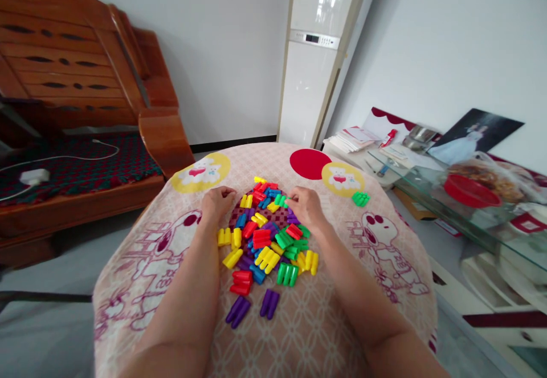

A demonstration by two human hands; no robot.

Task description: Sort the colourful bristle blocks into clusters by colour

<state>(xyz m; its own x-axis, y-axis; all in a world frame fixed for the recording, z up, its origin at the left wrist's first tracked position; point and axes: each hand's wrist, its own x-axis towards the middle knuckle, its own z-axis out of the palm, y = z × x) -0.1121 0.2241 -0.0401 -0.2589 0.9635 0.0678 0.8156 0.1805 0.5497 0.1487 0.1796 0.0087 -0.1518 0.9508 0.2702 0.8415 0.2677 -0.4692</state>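
Note:
A heap of small plastic pieces (262, 238) in red, yellow, green, blue and purple lies in the middle of the round table; each looks like short rounded tubes joined side by side. At the heap's far right, my right hand (305, 206) is closed, its fingertips on a green plastic piece (280, 200). My left hand (217, 204) is at the far left edge of the heap, fingers curled together; whatever they may hold is hidden. Purple pieces (269, 304) lie nearest to me. A small green group (361, 198) sits apart, right of my right hand.
A patterned cloth (307, 344) covers the table. On the left stands a wooden bench (166, 138) with a white charger (35, 177). At the right, a glass-topped cabinet (410, 181) bears papers, a red bowl (472, 190) and a photo. A tall white air conditioner (310, 87) stands behind.

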